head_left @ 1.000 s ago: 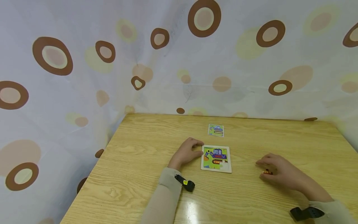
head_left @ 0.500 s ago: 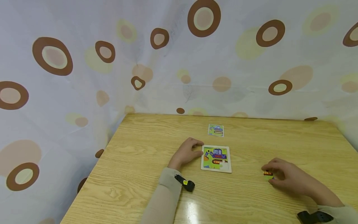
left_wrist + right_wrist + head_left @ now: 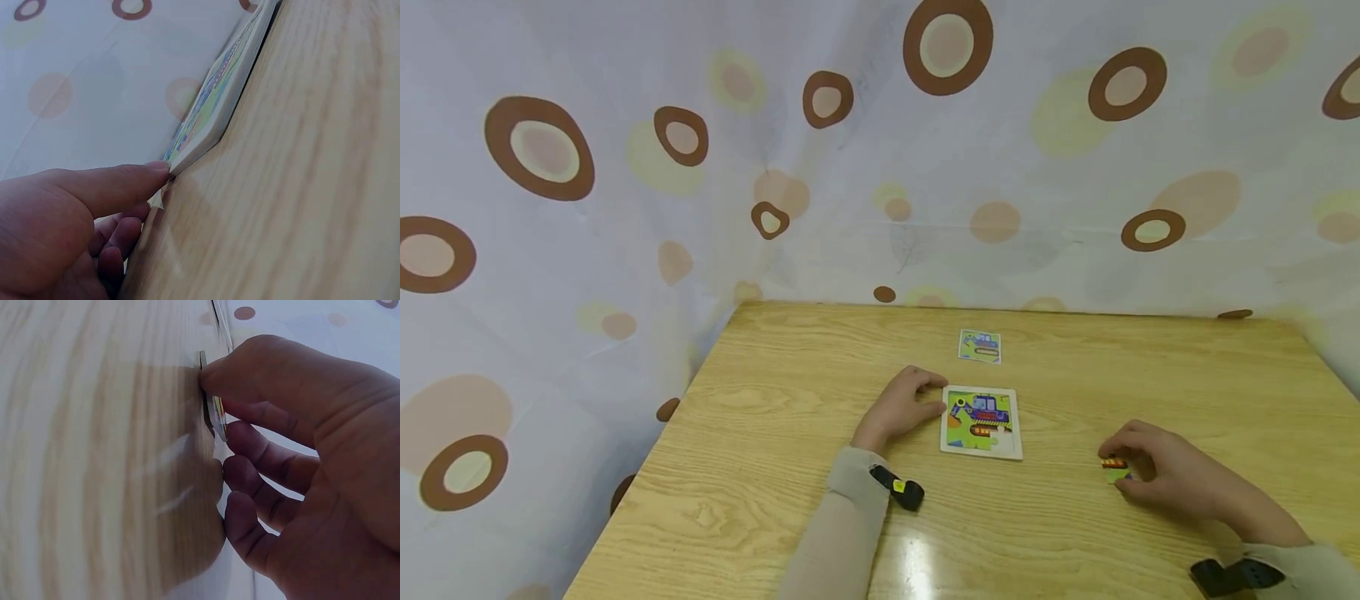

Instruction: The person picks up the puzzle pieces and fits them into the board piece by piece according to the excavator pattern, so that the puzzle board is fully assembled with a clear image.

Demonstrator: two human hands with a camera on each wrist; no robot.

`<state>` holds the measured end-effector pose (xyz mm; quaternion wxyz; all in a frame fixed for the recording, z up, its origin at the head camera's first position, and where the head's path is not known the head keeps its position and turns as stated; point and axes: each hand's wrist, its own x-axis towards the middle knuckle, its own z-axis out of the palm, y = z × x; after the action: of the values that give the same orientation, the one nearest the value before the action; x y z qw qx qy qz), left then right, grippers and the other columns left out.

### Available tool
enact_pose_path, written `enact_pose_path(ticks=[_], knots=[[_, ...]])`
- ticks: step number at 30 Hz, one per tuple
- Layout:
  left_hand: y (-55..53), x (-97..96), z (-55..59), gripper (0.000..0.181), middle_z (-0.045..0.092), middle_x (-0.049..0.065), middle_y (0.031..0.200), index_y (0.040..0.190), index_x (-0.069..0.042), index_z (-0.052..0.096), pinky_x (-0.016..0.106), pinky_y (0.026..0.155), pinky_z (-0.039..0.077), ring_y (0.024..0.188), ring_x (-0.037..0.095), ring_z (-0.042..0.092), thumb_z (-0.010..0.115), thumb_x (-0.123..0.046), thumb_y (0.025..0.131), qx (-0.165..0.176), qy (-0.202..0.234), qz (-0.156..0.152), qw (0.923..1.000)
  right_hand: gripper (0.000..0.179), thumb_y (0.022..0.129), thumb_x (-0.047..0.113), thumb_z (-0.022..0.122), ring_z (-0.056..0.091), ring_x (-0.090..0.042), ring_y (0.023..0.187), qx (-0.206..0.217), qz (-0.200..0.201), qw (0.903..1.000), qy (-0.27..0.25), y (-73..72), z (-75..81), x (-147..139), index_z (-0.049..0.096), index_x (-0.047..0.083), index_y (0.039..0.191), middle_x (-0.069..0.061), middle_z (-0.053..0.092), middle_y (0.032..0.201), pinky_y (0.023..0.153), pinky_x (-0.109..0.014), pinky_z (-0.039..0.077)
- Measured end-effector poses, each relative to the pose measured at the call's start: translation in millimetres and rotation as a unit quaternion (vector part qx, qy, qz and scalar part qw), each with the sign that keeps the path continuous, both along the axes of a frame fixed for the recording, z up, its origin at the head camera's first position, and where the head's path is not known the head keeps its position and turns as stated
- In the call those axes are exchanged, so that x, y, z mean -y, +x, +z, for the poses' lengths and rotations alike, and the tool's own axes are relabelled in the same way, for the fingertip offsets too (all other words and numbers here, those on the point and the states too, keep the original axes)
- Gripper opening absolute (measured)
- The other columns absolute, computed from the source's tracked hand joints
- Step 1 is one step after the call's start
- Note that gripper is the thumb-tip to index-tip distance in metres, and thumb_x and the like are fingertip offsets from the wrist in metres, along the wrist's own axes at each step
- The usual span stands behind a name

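Observation:
On the wooden table lies a square puzzle tray (image 3: 1017,429) with a pale frame and a blue digger picture. Its lower-right corner shows a bare pale spot. My left hand (image 3: 897,410) rests at the tray's left side, index fingertip by the upper-left corner and thumb tip on the edge. In the left wrist view the thumb meets the tray's corner and the other fingers bend loosely below. Off to the right, my right hand (image 3: 1180,475) pinches a small puzzle piece (image 3: 1117,476), red-yellow and green, between thumb and fingers. In the right wrist view the piece (image 3: 218,415) appears edge-on, close over the table.
Behind the tray lies a small picture card (image 3: 980,346) with the same digger on it. The wooden table (image 3: 760,417) runs back to a white curtain (image 3: 850,167) with brown and yellow ring patterns, which also hangs along the left side.
My right hand has shifted slightly right and nearer to me, then a little back left. More of the puzzle piece shows between its fingers. The left hand stays at the tray.

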<state>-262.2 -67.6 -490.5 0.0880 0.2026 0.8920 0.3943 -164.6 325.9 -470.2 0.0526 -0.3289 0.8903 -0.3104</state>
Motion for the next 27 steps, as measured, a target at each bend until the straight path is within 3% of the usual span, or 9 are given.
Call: enact_pose_path(ticks=[7, 11, 16, 23, 27], knots=[[-0.3, 0.0, 1.7, 0.037, 0.054, -0.001, 0.124, 0.131, -0.017, 0.064, 0.03, 0.096, 0.043, 0.107, 0.013, 0.05, 0.069, -0.024, 0.095, -0.002, 0.002, -0.001, 1.0, 0.026, 0.087, 0.007, 0.075, 0.059, -0.004, 0.093, 0.009, 0.011, 0.9996, -0.023, -1.2, -2.4, 0, 0.064, 0.011, 0.11, 0.001, 0.057, 0.104, 0.073, -0.024, 0.052], [-0.2, -0.1, 1.3, 0.038, 0.054, -0.001, 0.125, 0.131, -0.017, 0.064, 0.03, 0.096, 0.043, 0.107, 0.012, 0.05, 0.069, -0.024, 0.095, -0.001, 0.003, 0.0, 1.0, 0.028, 0.084, 0.007, 0.079, 0.054, -0.004, 0.089, -0.007, 0.014, 0.9997, -0.018, -1.7, -3.8, 1, 0.062, 0.014, 0.105, 0.002, 0.053, 0.102, 0.071, -0.023, 0.05], [0.2, -0.8, 2.4, 0.037, 0.054, -0.001, 0.124, 0.131, -0.016, 0.064, 0.029, 0.095, 0.043, 0.106, 0.012, 0.05, 0.069, -0.023, 0.095, -0.002, 0.003, -0.001, 1.0, 0.028, 0.084, 0.011, 0.08, 0.053, -0.006, 0.087, -0.003, 0.011, 0.9997, -0.02, 0.2, 1.6, 5, 0.06, 0.017, 0.103, 0.003, 0.052, 0.101, 0.071, -0.023, 0.048], [1.0, -1.0, 4.0, 0.036, 0.054, -0.001, 0.123, 0.13, -0.017, 0.065, 0.029, 0.095, 0.043, 0.106, 0.012, 0.05, 0.07, -0.024, 0.094, -0.001, -0.005, 0.006, 1.0, 0.023, 0.09, 0.012, 0.074, 0.057, -0.008, 0.084, 0.026, 0.004, 0.999, -0.035, -0.8, 10.9, 22, 0.062, 0.018, 0.108, 0.007, 0.057, 0.103, 0.067, -0.028, 0.05], [1.4, -1.6, 4.4, 0.036, 0.054, -0.002, 0.122, 0.129, -0.017, 0.065, 0.029, 0.095, 0.043, 0.105, 0.012, 0.05, 0.07, -0.023, 0.094, 0.0, -0.005, 0.009, 1.0, 0.022, 0.089, 0.012, 0.074, 0.055, -0.008, 0.084, 0.004, -0.009, 0.9993, -0.035, -4.5, 14.0, 38, 0.063, 0.02, 0.106, 0.008, 0.057, 0.103, 0.067, -0.029, 0.048]])
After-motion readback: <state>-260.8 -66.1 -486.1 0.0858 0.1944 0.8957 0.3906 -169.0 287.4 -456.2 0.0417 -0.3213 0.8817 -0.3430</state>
